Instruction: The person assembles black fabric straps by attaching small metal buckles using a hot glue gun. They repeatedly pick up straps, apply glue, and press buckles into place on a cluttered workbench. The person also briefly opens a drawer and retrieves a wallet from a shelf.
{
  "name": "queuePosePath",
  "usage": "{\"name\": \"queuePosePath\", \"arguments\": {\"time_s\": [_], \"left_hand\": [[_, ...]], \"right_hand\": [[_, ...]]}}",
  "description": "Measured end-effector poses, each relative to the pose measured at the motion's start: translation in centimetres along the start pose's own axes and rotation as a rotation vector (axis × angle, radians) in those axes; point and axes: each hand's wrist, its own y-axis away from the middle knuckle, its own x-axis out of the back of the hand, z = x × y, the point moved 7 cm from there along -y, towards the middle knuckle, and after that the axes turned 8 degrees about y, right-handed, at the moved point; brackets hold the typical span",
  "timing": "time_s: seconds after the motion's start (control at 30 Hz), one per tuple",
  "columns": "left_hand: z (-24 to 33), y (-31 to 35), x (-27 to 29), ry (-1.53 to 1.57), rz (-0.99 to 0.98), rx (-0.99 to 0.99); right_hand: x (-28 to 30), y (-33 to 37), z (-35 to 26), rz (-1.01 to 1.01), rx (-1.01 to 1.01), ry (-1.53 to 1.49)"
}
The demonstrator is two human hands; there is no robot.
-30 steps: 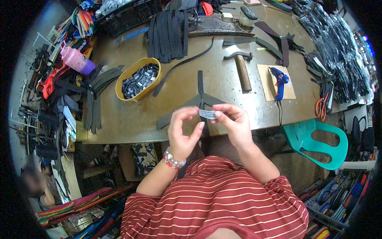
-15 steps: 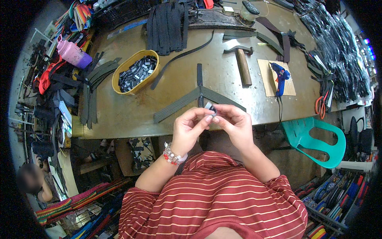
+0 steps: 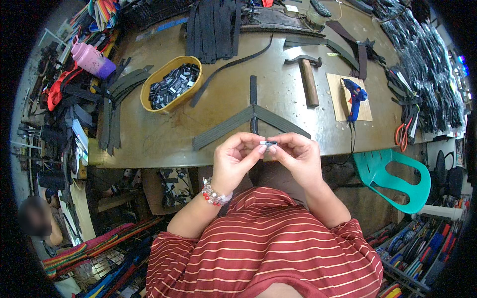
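Note:
Just off the table's front edge, my left hand point(image 3: 234, 158) and my right hand point(image 3: 299, 156) pinch a small black-and-silver piece point(image 3: 269, 143) between thumbs and fingertips. Whether it is metal or a folded label is too small to tell. Beyond my fingers lies a Y-shaped black strap piece point(image 3: 223, 128), its two wide arms angled toward me and a narrow strip pointing away. To its left, a yellow oval basin point(image 3: 145, 94) holds many small black-and-silver pieces point(image 3: 174, 85) that look similar.
A hammer point(image 3: 309, 82) and a blue glue gun point(image 3: 354, 99) on a board lie right of centre. Orange-handled scissors point(image 3: 401, 137) rest at the right edge, near a green plastic chair point(image 3: 425, 179). Black straps point(image 3: 213, 32) are stacked at the back. A pink-purple bottle point(image 3: 93, 59) stands left.
My fingertips have turned the small piece from tilted upward to lying flat and level between both hands. The view has shifted slightly; the things on the table stay in place.

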Motion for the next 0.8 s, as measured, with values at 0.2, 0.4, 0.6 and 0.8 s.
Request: {"name": "queuePosePath", "arguments": {"time_s": [0.2, 0.4, 0.6, 0.8], "left_hand": [[-0.4, 0.3, 0.6, -0.021, 0.012, 0.005], [-0.2, -1.2, 3.0, -0.072, 0.118, -0.001], [-1.5, -4.9, 7.0, 0.21, 0.225, 0.07], [-4.4, -7.4, 7.6, 0.404, 0.148, 0.116]], "right_hand": [[-0.9, 0.2, 0.5, -0.039, -0.045, -0.049], [11.7, -1.9, 0.8, 0.619, 0.065, 0.354], [26.1, -7.0, 4.7, 0.668, -0.184, 1.223], [25.2, -13.1, -4.9, 0.267, -0.504, 1.721]]}}
